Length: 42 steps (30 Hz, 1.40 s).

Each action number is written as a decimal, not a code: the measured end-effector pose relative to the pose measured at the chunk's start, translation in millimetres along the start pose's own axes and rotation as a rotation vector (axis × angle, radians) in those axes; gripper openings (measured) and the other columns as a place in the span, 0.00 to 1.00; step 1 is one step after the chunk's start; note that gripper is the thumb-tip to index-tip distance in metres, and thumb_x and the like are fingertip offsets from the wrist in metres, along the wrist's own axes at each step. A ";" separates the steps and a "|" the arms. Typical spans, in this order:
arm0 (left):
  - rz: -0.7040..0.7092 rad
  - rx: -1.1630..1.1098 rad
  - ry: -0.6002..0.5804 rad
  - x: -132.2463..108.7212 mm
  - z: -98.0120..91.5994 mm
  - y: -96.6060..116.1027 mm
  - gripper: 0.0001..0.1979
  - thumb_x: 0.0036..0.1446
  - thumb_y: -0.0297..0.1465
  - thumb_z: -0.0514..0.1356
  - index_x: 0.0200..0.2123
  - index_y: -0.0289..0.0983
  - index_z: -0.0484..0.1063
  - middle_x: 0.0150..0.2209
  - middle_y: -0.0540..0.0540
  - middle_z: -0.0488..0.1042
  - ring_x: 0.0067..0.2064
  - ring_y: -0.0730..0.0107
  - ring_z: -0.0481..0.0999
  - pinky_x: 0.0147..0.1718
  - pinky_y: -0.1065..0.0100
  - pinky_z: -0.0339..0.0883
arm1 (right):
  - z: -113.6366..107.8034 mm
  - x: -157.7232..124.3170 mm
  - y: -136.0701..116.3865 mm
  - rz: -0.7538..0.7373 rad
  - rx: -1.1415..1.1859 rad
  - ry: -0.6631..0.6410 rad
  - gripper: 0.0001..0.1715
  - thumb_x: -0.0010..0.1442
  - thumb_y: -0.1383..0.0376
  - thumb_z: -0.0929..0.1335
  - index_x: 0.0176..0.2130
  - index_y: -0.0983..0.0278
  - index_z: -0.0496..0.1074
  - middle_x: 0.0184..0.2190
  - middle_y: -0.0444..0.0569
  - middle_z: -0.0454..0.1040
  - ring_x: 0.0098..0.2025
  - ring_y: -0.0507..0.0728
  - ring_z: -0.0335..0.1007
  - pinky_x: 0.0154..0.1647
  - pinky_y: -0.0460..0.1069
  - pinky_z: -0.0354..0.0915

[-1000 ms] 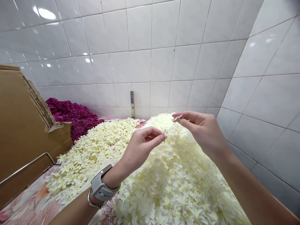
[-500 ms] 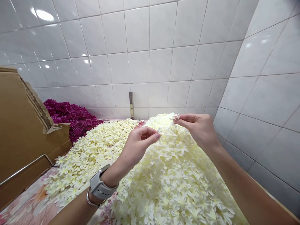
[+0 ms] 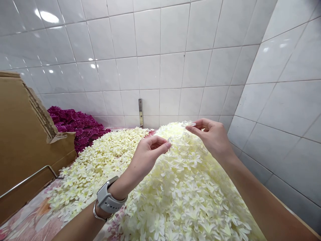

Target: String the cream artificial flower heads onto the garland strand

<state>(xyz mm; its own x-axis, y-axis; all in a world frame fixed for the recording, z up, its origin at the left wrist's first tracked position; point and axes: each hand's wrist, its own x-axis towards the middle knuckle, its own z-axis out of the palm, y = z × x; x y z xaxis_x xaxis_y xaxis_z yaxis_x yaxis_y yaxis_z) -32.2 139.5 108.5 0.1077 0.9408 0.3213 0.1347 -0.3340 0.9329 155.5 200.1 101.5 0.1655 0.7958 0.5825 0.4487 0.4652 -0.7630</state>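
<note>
A large heap of white-and-pale-yellow flowers (image 3: 183, 187) fills the middle and lower right. Above its top, my right hand (image 3: 213, 134) pinches a white flower (image 3: 188, 124) between thumb and fingertips. My left hand (image 3: 149, 154) is over the heap's left side, lower than the right one, its thumb and fingers pinched on something small and whitish that I cannot make out. The two hands are apart. A second, flatter pile of smaller-looking pale flowers (image 3: 100, 157) spreads to the left of my left hand.
Magenta flowers (image 3: 77, 127) are piled at the back left, beside a cardboard box (image 3: 25, 134) with a metal rod (image 3: 27, 180) in front of it. A floral cloth (image 3: 37, 214) lies beneath. A tiled wall (image 3: 170, 70) stands behind, with a metal strip (image 3: 140, 113) low on it.
The fingers of my right hand have shifted slightly, and the flower in them shows more fully. My left hand has barely moved.
</note>
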 end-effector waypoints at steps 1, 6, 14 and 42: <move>-0.002 0.001 0.001 0.2 -0.1 -0.4 0.09 0.45 0.35 0.64 0.23 0.35 0.73 0.23 0.50 0.71 0.28 0.72 0.69 0.32 0.68 0.63 | -0.2 0.6 0.2 -0.007 0.003 -0.017 0.16 0.46 0.54 0.72 0.26 0.64 0.72 0.25 0.47 0.72 0.29 0.53 0.65 0.30 0.48 0.58; 0.014 -0.038 -0.019 0.7 -1.4 -3.7 0.08 0.47 0.36 0.64 0.25 0.36 0.73 0.30 0.47 0.74 0.35 0.69 0.72 0.38 0.67 0.65 | -4.9 -5.0 -12.6 -0.044 0.058 -0.119 0.15 0.49 0.54 0.70 0.30 0.64 0.75 0.30 0.48 0.74 0.32 0.54 0.66 0.32 0.48 0.59; 0.034 -0.126 -0.040 -2.4 -0.8 0.3 0.06 0.47 0.33 0.64 0.27 0.36 0.75 0.29 0.47 0.76 0.34 0.70 0.73 0.38 0.68 0.64 | -10.2 -26.4 -46.4 -0.185 0.012 -0.308 0.12 0.53 0.56 0.68 0.27 0.61 0.75 0.25 0.44 0.73 0.23 0.50 0.60 0.24 0.46 0.54; -0.086 -0.253 0.042 3.4 0.7 -7.4 0.08 0.46 0.33 0.65 0.28 0.34 0.77 0.27 0.47 0.77 0.30 0.71 0.75 0.35 0.68 0.70 | -0.1 -23.5 -33.6 -0.457 -0.074 -0.193 0.05 0.57 0.61 0.66 0.31 0.60 0.71 0.33 0.45 0.75 0.38 0.56 0.69 0.38 0.51 0.61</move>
<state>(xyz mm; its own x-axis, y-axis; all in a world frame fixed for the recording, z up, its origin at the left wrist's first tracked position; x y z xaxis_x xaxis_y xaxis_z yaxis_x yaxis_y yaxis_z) -32.1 145.1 102.6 0.0650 0.9685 0.2404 -0.1093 -0.2325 0.9664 136.6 165.8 113.5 -0.2253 0.5775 0.7847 0.4998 0.7599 -0.4157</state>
